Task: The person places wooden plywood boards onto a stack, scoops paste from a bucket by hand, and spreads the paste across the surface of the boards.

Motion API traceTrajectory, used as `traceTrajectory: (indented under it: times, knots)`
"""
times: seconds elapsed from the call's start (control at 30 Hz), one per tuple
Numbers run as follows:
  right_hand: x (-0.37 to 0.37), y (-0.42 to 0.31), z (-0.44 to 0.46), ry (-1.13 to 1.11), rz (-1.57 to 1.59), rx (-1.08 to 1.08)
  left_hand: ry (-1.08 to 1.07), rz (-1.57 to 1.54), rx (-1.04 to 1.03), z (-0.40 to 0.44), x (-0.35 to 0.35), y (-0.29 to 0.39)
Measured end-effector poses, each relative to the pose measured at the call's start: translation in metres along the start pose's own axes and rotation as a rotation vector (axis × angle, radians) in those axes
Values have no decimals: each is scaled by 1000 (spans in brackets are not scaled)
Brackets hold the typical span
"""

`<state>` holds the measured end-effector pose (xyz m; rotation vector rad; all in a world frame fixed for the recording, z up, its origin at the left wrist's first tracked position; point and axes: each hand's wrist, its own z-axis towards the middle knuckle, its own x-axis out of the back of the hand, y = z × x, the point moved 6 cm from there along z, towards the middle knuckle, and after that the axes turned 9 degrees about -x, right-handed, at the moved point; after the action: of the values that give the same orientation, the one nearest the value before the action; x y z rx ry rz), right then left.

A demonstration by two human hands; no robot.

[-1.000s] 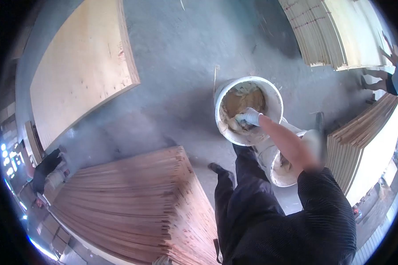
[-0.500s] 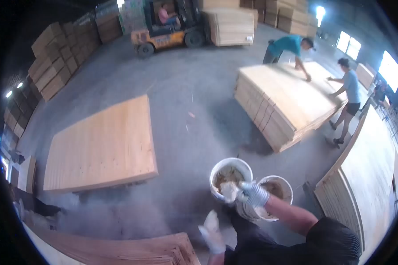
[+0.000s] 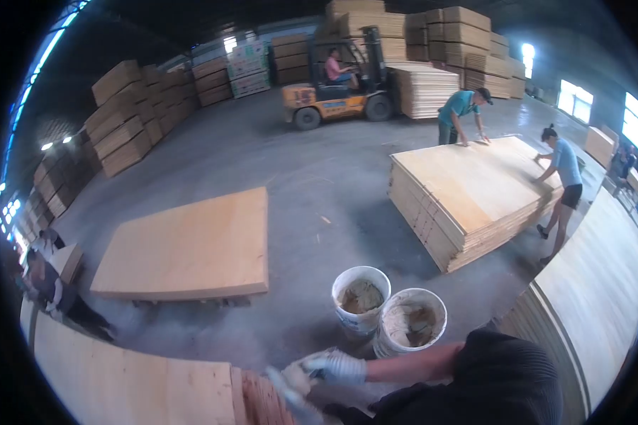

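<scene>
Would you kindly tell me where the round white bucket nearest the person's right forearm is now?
In the head view, the round white bucket stands right of lower centre, on the grey floor, beside a second white bucket on its left.

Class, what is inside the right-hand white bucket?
The bucket holds pale and brownish, pasty-looking material, some smeared up the sides. The bottom is covered, so it cannot be seen.

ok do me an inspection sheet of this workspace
surface: pale board, reddish wood showing past its end near the hands
job's things: farther bucket and nearer bucket, both holding beige paste-like material
clutter: small scrap on the floor
hands: gloved left hand and gloved right hand close together; grip unclear
cables: nothing seen
surroundings: forklift with driver; person in teal and person in light blue at a board stack
</scene>
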<state>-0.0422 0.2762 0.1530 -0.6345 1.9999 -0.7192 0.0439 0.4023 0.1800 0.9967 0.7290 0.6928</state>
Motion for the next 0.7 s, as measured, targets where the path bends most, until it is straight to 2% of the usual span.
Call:
traceTrajectory:
  times: [0.1, 0.17, 0.3, 0.33, 0.37, 0.4, 0.47, 0.5, 0.53, 0.63, 0.7]
  knots:
    - [-33, 60, -10, -164, -36, -204, 248, 241, -11, -68, 76, 16]
    - [-56, 81, -44, -207, 26, -199, 423, 360, 43, -138, 135, 35]
    - [-136, 120, -88, -401, -4, -292, 808, 407, 114, -349, 241, 82]
    - [-146, 129, -100, -364, -49, -312, 868, 439, 93, -409, 252, 97]
    - [-176, 127, -120, -522, 85, -355, 800, 658, -1, -433, 239, 145]
    - [-191, 138, -125, -481, 50, -347, 751, 881, -100, -456, 223, 193]
    - [-241, 148, -149, -585, -45, -245, 1012, 688, 49, -537, 247, 209]
    - [-261, 169, -144, -656, 34, -202, 1107, 557, 101, -571, 259, 210]
    - [-307, 167, -180, -759, 19, -221, 1161, 585, 101, -603, 265, 220]
    - [-379, 230, -192, -855, 85, -211, 1284, 649, 131, -689, 288, 243]
    - [-403, 279, -180, -773, 22, -220, 1336, 669, 184, -747, 302, 260]
